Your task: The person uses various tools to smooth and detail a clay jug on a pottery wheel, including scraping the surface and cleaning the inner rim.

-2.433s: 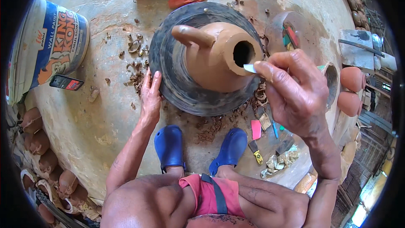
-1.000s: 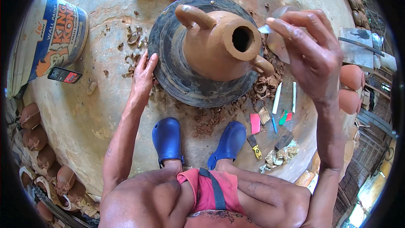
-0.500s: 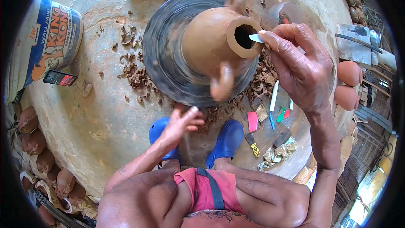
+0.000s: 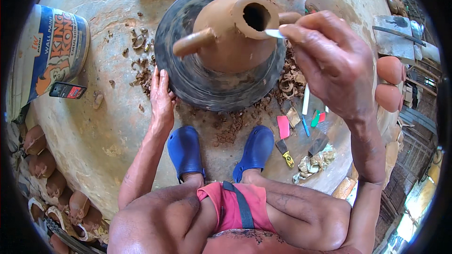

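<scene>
A brown clay vessel (image 4: pixel 230 49) sits on the dark round potter's wheel (image 4: pixel 175 30), its round mouth tilted into view. From its left side a stubby clay tube (image 4: pixel 194 43) sticks out, and another tube (image 4: pixel 289 18) shows on its right. Between thumb and fingers my right hand (image 4: pixel 332 54) pinches a small pale flat scraper (image 4: pixel 274 33), whose tip is at the vessel's rim; I cannot tell whether it touches. My left hand (image 4: pixel 161 96) has its fingers stretched out along the wheel's left edge and holds nothing.
Clay shavings (image 4: pixel 294 77) lie around the wheel. Right of my blue clogs (image 4: pixel 254 148) are a pink scraper (image 4: pixel 283 126), a putty knife (image 4: pixel 285 154) and a crumpled cloth (image 4: pixel 316 162). A paint bucket (image 4: pixel 70 42) and phone (image 4: pixel 68 90) stand left. Clay pots (image 4: pixel 390 69) line both sides.
The wheel has slowed and the vessel's side tubes have turned to left and right. My left hand has moved left and up to the wheel's edge. My right hand stays by the rim.
</scene>
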A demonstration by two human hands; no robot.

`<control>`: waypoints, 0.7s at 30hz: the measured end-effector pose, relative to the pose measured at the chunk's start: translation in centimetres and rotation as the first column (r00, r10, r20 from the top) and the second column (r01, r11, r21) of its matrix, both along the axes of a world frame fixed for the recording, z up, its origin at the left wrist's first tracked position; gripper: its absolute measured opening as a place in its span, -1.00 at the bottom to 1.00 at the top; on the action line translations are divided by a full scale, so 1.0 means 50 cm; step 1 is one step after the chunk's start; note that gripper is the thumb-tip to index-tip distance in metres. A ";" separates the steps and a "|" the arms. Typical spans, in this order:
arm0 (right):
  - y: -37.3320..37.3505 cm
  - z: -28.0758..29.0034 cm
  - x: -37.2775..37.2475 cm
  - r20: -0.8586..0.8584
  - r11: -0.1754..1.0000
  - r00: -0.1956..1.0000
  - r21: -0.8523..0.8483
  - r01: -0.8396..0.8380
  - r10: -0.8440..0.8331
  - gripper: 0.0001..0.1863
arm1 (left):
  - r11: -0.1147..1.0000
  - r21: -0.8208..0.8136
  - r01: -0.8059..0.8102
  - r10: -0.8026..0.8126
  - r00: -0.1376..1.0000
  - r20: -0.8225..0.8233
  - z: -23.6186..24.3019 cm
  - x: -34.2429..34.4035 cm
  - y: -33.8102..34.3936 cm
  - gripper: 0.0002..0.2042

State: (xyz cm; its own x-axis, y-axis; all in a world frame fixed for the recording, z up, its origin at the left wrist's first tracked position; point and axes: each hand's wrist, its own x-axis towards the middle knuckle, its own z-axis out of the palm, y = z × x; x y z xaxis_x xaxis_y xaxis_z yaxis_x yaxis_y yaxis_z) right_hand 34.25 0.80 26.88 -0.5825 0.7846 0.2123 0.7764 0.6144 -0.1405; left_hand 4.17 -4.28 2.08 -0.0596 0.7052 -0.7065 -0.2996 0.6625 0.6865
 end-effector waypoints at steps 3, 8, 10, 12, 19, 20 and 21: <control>-0.024 0.024 0.043 -0.030 0.987 0.989 0.064 0.146 -0.144 -0.68 | 0.997 0.062 0.050 -0.047 0.998 -0.042 -0.024 -0.014 -0.022 -0.41; -0.139 0.005 0.177 -0.049 0.849 0.849 -0.079 0.522 -0.526 -0.77 | 0.993 0.108 0.052 -0.041 0.994 -0.104 -0.043 -0.028 -0.023 -0.43; -0.225 -0.056 0.234 -0.003 0.735 0.748 -0.191 0.651 -0.663 -0.76 | 0.991 0.111 0.079 -0.065 0.990 -0.124 -0.056 -0.032 -0.009 -0.43; -0.304 -0.141 0.268 -0.072 0.567 0.578 -0.325 0.757 -0.813 -0.78 | 0.988 0.112 0.110 -0.090 0.981 -0.174 -0.046 -0.028 0.008 -0.43; -0.450 -0.396 0.324 -0.057 0.216 0.219 -0.523 0.825 -0.974 -0.70 | 0.974 0.206 0.093 -0.022 0.946 -0.324 -0.102 -0.068 0.049 -0.28; -0.473 -0.409 0.348 -0.052 0.200 0.202 -0.508 0.838 -0.978 -0.70 | 0.980 0.180 0.083 -0.023 0.949 -0.315 -0.108 -0.073 0.054 -0.26; -0.498 -0.419 0.375 -0.041 0.136 0.133 -0.493 0.860 -0.990 -0.70 | 0.985 0.152 0.076 -0.026 0.953 -0.302 -0.100 -0.056 0.058 -0.24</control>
State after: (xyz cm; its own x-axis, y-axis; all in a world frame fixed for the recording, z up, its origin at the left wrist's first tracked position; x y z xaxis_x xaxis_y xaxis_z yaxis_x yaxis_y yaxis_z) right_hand 53.00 -24.07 5.93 0.7018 0.6897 -0.1782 0.5621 -0.6898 -0.4563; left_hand 1.39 -1.37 -2.91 -0.2111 0.8151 -0.5395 -0.0335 0.5455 0.8374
